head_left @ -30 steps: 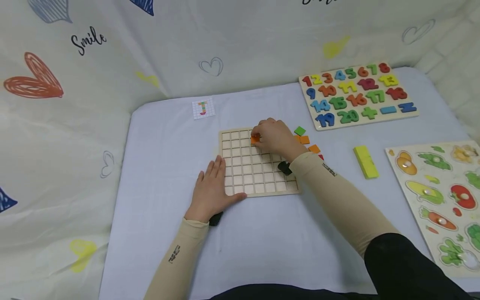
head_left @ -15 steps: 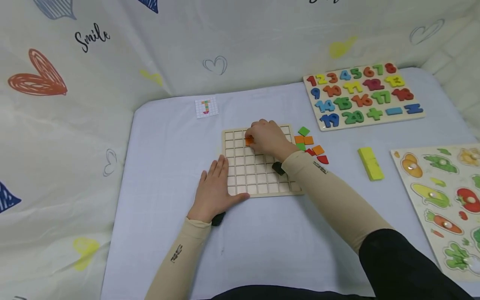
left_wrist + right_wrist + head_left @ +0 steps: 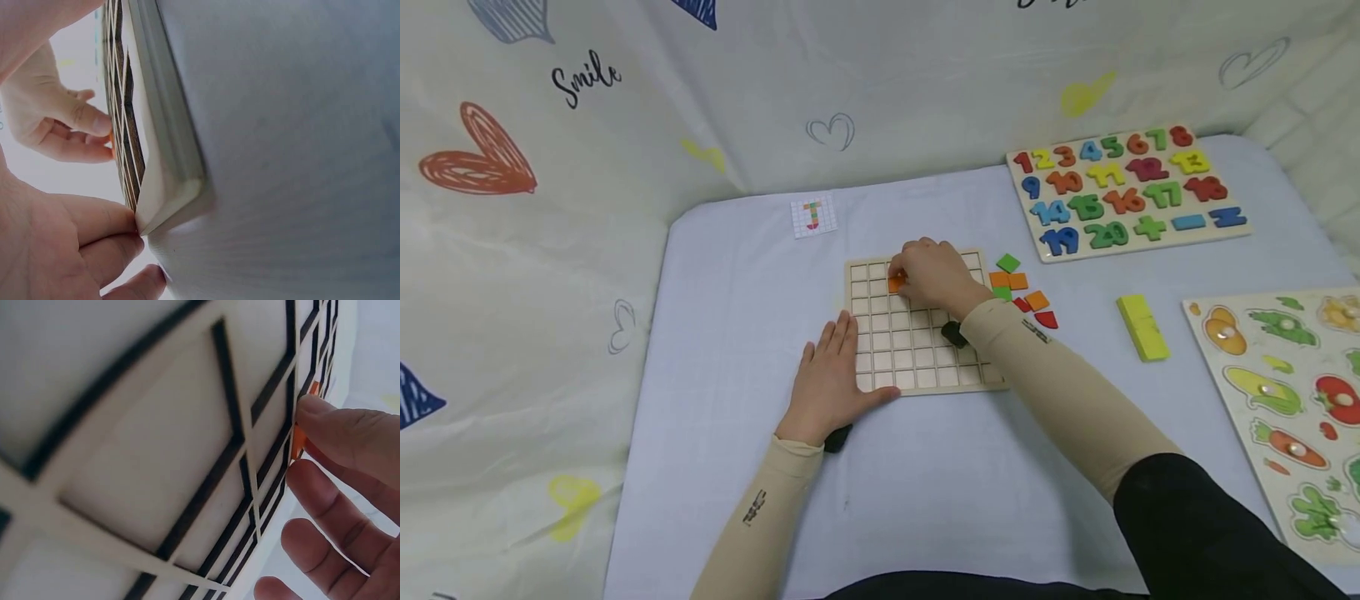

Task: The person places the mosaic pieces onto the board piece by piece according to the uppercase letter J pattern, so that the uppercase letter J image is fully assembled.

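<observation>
A pale wooden grid board (image 3: 913,360) lies in front of me on the white table. Near its upper left, my right hand (image 3: 936,273) holds an orange square tile (image 3: 896,284) with the fingertips; the right wrist view shows this orange tile (image 3: 300,439) between thumb and finger, against the grid's cells. My left hand (image 3: 827,379) rests along the board's left edge with fingers extended and thumb out at the lower corner. In the left wrist view, fingertips (image 3: 122,219) touch the board's rim (image 3: 172,150). The right hand and forearm cover part of the board.
Right of the board lie loose tiles: green (image 3: 1008,263), orange (image 3: 1037,301) and red (image 3: 1046,319). A small pattern card (image 3: 813,216) is at the back. Yellow blocks (image 3: 1142,327), a number puzzle (image 3: 1120,196) and a vegetable puzzle (image 3: 1277,417) stand further right.
My right hand has shifted left across the board with the orange tile, then stayed nearly still. More loose tiles show beside the right forearm. The left hand keeps its place on the edge.
</observation>
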{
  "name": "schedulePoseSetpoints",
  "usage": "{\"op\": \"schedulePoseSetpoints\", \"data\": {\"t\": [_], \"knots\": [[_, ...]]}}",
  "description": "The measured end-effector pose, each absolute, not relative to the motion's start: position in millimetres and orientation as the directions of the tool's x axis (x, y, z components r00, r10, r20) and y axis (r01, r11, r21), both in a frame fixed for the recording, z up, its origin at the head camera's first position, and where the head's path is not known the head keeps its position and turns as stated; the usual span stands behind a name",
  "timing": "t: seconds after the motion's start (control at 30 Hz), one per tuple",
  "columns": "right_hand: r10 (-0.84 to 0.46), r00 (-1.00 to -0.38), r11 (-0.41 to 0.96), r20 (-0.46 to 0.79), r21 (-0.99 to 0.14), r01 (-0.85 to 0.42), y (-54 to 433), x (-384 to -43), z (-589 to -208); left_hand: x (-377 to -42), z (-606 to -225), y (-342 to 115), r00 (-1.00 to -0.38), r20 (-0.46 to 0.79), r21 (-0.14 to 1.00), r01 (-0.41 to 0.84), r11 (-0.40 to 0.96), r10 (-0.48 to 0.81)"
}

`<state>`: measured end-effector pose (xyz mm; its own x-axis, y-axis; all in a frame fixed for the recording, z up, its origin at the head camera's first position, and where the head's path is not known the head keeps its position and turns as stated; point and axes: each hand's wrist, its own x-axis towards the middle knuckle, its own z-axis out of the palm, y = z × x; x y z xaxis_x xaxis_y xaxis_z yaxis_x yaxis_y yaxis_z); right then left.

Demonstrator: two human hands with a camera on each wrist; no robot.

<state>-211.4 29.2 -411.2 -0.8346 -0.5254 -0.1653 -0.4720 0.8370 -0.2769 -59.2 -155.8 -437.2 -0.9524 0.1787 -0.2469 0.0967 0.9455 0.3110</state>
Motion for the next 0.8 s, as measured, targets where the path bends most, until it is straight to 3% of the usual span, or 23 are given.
{"op": "schedulePoseSetpoints", "data": {"t": [0.33,0.6,0.8], "knots": [[-0.455,-0.873,0.865,-0.175,-0.321,-0.386,60,-207,-402,-58,-438,-157,-0.951,-0.254,0.332,0.085,0.939,0.176],[-0.369,-0.918,0.904,-0.147,-0.284,-0.319,122,-204,-406,-57,-438,-158,-0.952,-0.243,0.329,0.098,0.939,0.184],[-0.295,-0.935,0.937,-0.198,-0.252,-0.242,163,-201,-408,-58,-437,-157,-0.950,-0.249,0.318,0.105,0.942,0.190]]}}
